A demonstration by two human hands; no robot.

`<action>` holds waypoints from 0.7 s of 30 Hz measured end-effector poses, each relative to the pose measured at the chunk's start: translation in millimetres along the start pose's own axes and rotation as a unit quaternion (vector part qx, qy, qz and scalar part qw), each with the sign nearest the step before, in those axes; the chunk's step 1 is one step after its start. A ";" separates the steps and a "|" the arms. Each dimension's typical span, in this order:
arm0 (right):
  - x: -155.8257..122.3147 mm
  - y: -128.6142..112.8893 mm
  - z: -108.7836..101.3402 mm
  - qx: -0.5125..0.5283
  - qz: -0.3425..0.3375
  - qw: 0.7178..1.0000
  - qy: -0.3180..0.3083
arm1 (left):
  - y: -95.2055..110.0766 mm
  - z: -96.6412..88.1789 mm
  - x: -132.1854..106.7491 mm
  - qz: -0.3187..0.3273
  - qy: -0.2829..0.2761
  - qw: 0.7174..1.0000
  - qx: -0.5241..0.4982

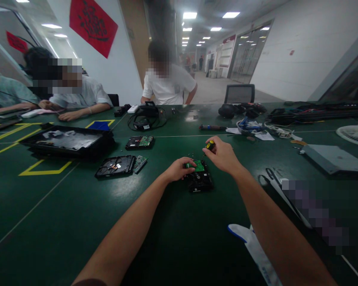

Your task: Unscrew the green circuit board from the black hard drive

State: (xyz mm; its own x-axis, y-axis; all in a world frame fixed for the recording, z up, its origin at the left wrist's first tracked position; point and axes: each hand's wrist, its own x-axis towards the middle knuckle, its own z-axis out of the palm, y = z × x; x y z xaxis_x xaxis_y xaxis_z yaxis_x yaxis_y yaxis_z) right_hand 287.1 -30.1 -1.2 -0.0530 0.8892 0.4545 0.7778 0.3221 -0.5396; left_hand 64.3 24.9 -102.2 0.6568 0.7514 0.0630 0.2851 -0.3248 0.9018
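Note:
A black hard drive [200,182] lies on the green table [167,230] in front of me, with a green circuit board [199,165] on top. My left hand [178,169] rests on the drive's left edge, fingers curled onto the board. My right hand [222,154] is closed round a screwdriver with a yellow and black handle [209,145], held upright just above the board's right corner. A few tiny screws [192,154] lie loose on the table behind the drive.
Two more drives [116,166] [139,142] lie to the left beside a black tray [68,142]. Cables [146,119], tools and a grey flat case [334,159] lie along the back and right. Other people sit at the far left and far side. A white and blue glove [253,248] lies under my right forearm.

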 end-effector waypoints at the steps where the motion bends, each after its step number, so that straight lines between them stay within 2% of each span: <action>1: -0.1 -0.3 -0.2 0.000 -0.001 1.000 0.000 | 0.3 -0.1 -0.1 0.002 0.001 1.000 0.000; 9: -0.5 -1.2 -0.7 -0.004 -0.017 1.000 -0.012 | 0.7 -1.0 0.1 0.004 -0.007 1.000 0.001; 21: -0.1 1.1 1.5 -0.009 -0.010 1.000 0.006 | -0.6 0.5 0.9 0.008 -0.001 1.000 0.001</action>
State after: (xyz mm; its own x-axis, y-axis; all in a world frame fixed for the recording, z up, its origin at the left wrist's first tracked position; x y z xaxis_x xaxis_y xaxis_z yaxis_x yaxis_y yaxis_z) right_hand 287.0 -29.4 -2.9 -0.0617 0.8790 0.4728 0.7881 0.3336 -0.5173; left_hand 65.0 25.5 -102.9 0.6632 0.7446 0.0755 0.2766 -0.3376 0.8997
